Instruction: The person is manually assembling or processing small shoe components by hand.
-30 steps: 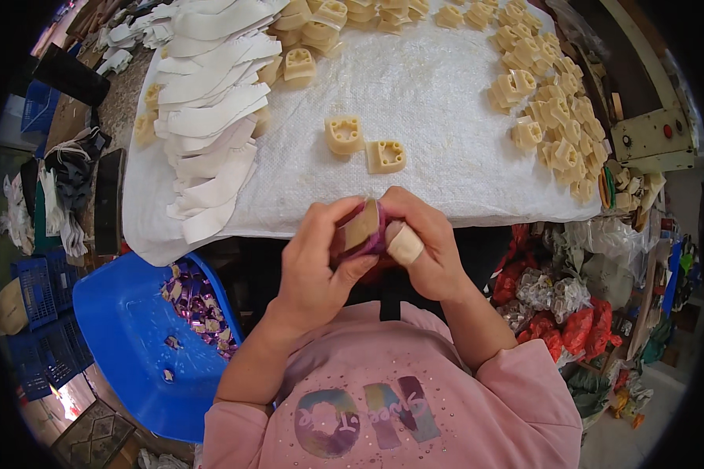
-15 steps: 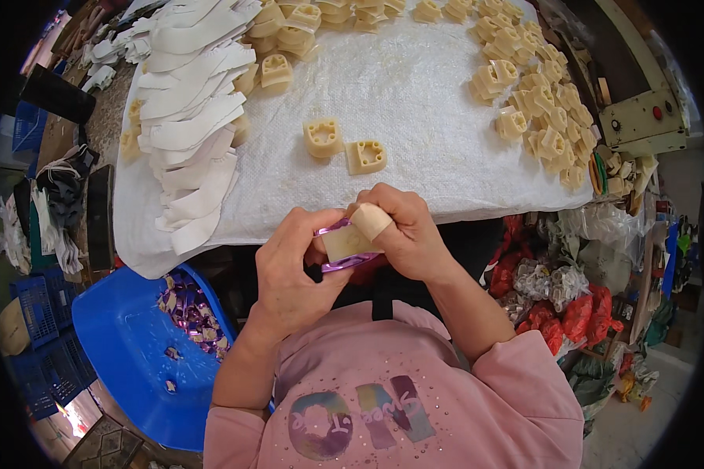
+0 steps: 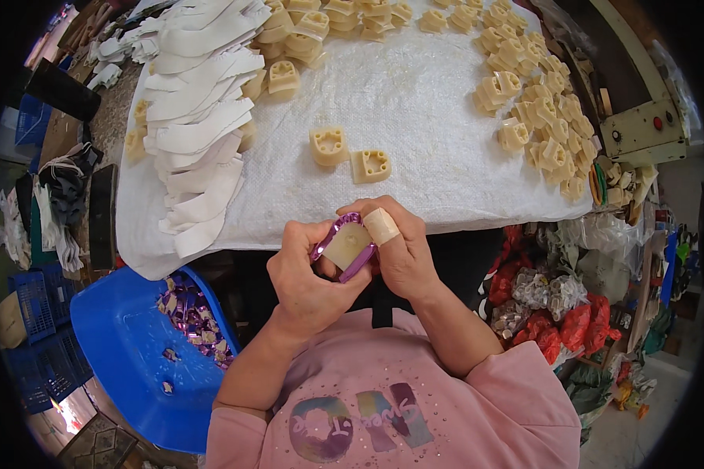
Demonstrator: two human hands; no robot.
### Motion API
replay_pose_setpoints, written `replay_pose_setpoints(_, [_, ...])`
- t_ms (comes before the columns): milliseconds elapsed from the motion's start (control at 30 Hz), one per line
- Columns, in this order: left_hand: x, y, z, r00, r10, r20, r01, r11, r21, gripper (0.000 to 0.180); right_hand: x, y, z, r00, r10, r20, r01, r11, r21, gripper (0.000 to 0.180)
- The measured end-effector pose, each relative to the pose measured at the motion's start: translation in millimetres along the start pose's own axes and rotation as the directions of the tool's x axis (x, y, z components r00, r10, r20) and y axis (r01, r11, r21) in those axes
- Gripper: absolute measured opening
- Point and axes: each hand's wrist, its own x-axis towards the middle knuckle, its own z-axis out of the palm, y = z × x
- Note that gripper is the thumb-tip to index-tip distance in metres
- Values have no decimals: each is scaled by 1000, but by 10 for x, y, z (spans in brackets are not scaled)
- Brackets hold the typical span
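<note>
Just off the near edge of the table, both hands grip one shoe heel (image 3: 347, 248), a pale beige block with shiny purple covering around its sides. Its uncovered pale face is turned up, and the covering looks gathered at the far rim. My left hand (image 3: 305, 270) wraps the left side, fingers closed on it. My right hand (image 3: 408, 254) pinches the right side; its thumb wears a beige wrap (image 3: 381, 225). Beyond them on the white cloth (image 3: 438, 133) lie two bare beige heels, one left (image 3: 328, 156) and one right (image 3: 360, 172), both with holes in their tops.
Overlapping white strips (image 3: 199, 117) run down the table's left side. Many beige heels are piled at the back (image 3: 305, 31) and right (image 3: 551, 109). Below left, a blue bin (image 3: 125, 344) holds purple pieces (image 3: 199, 320). Red bags (image 3: 575, 328) lie at lower right.
The heel has turned between my hands, so its pale face and purple rim show more fully. My right hand has shifted slightly down and right; both hands still hold the heel.
</note>
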Motion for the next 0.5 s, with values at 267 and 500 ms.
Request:
replay_pose_setpoints(267, [-44, 3, 69, 993, 68, -101, -60, 995, 80, 48, -34, 62, 40, 986, 147, 78, -166, 862, 479, 31])
replay_pose_setpoints(500, [-52, -30, 114, 984, 92, -155, -62, 980, 191, 45, 4, 86, 34, 995, -92, 28, 96, 974, -204, 33])
